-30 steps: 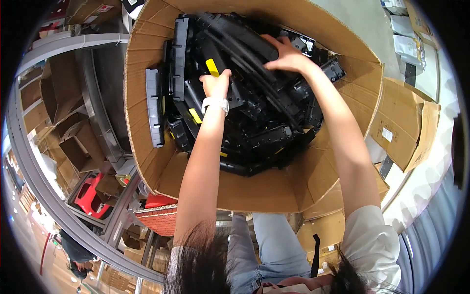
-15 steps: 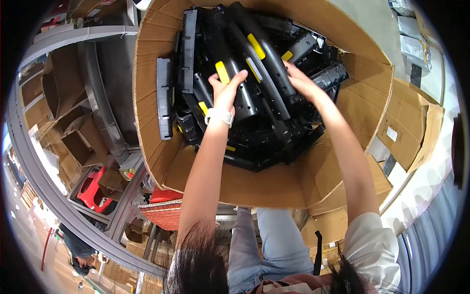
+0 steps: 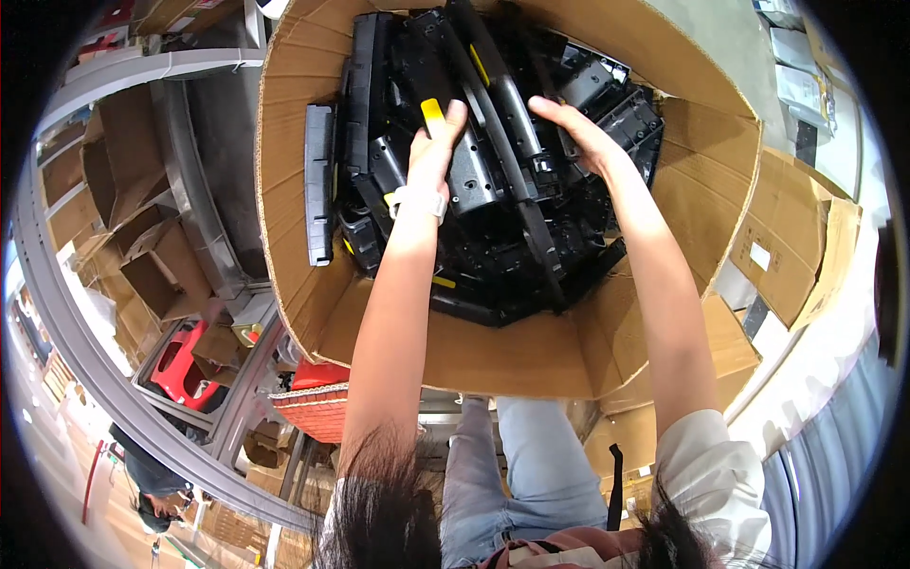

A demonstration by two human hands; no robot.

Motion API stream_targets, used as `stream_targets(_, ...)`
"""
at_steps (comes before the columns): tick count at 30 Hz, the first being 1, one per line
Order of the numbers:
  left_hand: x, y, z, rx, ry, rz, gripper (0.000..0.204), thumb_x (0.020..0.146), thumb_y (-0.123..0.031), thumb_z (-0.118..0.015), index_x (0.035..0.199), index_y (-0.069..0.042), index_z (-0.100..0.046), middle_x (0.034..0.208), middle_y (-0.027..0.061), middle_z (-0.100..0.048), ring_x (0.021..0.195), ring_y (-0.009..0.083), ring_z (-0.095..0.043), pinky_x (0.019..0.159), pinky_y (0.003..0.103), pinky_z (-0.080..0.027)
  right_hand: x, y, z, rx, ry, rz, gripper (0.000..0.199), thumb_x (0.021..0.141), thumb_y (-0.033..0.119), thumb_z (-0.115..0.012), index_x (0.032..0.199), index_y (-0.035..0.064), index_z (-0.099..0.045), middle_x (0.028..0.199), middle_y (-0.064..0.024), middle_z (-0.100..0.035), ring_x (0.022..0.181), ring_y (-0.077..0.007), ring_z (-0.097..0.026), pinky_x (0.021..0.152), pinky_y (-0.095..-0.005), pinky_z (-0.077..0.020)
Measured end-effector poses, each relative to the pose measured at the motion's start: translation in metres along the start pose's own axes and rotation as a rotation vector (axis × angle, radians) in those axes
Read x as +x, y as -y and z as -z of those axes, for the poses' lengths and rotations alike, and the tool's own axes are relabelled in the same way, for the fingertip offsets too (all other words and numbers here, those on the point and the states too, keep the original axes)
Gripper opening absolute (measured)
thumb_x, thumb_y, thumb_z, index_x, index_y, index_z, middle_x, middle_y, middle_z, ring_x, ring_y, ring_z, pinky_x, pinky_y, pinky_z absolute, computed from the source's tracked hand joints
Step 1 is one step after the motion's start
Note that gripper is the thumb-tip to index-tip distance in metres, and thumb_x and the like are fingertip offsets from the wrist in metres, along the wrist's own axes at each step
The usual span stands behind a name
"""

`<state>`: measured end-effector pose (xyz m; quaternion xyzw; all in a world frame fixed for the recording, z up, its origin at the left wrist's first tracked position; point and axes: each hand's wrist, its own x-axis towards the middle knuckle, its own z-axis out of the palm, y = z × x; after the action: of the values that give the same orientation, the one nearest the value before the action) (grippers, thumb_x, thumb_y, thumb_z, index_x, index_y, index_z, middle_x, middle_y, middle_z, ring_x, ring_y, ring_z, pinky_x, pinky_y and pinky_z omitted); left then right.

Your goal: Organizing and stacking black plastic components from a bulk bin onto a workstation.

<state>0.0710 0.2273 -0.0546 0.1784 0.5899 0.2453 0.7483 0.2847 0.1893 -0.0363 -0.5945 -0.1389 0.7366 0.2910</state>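
Note:
Long black toner cartridges, some with yellow tabs, lie heaped in a large open cardboard box. My left hand is closed against the left side of one with an upright yellow tab. Its thumb points up along the casing, and most of its fingers are hidden. My right hand grips the right side of the neighbouring long cartridge. The right thumb lies across its top edge; the other fingers are out of sight. This cartridge is tilted, with only a thin yellow strip showing.
Grey plastic casings stand along the box's left wall. Metal shelving with cartons and a red toy car is on the left. Another carton stands at right. A person is at lower left.
The long cartridges between my hands have tilted, turning their yellow labels edge-on or out of view. My right hand has shifted slightly up and left; my left hand has risen a little.

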Motion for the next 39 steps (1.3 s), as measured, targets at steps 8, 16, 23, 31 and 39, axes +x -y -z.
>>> stream_targets(8, -0.054, 0.004, -0.009, 0.076, 0.043, -0.116, 0.058, 0.067, -0.015, -0.084, 0.113, -0.001, -0.052, 0.103, 0.0080, -0.062, 0.091, 0.0184, -0.061, 0.083, 0.032, -0.049, -0.040, -0.026, -0.028, -0.193, -0.094, 0.304, 0.047, 0.081, 0.034, -0.066, 0.117, 0.0048, -0.059, 0.124, -0.0137, -0.053, 0.122, -0.0239, -0.039, 0.105, -0.0344, -0.0300)
stream_targets(16, -0.125, 0.042, 0.019, 0.054, 0.166, -0.049, 0.060, 0.068, -0.001, -0.078, 0.120, -0.003, -0.048, 0.111, 0.0047, -0.059, 0.101, 0.0171, -0.058, 0.090, 0.032, -0.046, -0.113, -0.077, -0.039, -0.415, -0.033, 0.615, 0.075, 0.063, 0.014, -0.079, 0.130, 0.0068, -0.047, 0.144, -0.0190, -0.028, 0.137, -0.0339, -0.020, 0.112, -0.0392, -0.0193)
stream_targets(23, -0.174, 0.051, 0.062, 0.029, 0.213, -0.095, 0.063, 0.064, 0.000, -0.082, 0.117, -0.003, -0.050, 0.110, 0.0051, -0.061, 0.099, 0.0161, -0.060, 0.089, 0.031, -0.048, -0.164, -0.109, -0.051, 0.064, 0.173, 0.421, 0.100, 0.060, 0.023, -0.085, 0.141, 0.0030, -0.029, 0.147, -0.0119, -0.027, 0.137, -0.0229, -0.021, 0.111, -0.0360, -0.0166)
stream_targets(31, -0.205, 0.066, 0.061, 0.200, 0.176, -0.013, 0.047, 0.066, 0.001, -0.079, 0.107, -0.004, -0.058, 0.098, 0.0016, -0.063, 0.086, 0.0130, -0.061, 0.079, 0.028, -0.050, -0.176, -0.114, -0.092, -0.130, -0.040, 0.260, 0.107, 0.055, 0.026, -0.086, 0.140, 0.0019, -0.026, 0.132, -0.0127, -0.042, 0.123, -0.0240, -0.040, 0.105, -0.0358, -0.0300)
stream_targets(39, -0.289, 0.073, 0.038, -0.161, 0.077, 0.173, 0.049, 0.072, 0.000, -0.073, 0.117, -0.003, -0.052, 0.104, 0.0049, -0.062, 0.095, 0.0167, -0.060, 0.085, 0.031, -0.048, -0.232, -0.100, -0.095, -0.037, -0.006, 0.301, 0.098, 0.058, 0.022, -0.084, 0.138, 0.0026, -0.030, 0.127, -0.0094, -0.048, 0.116, -0.0196, -0.046, 0.101, -0.0333, -0.0351)
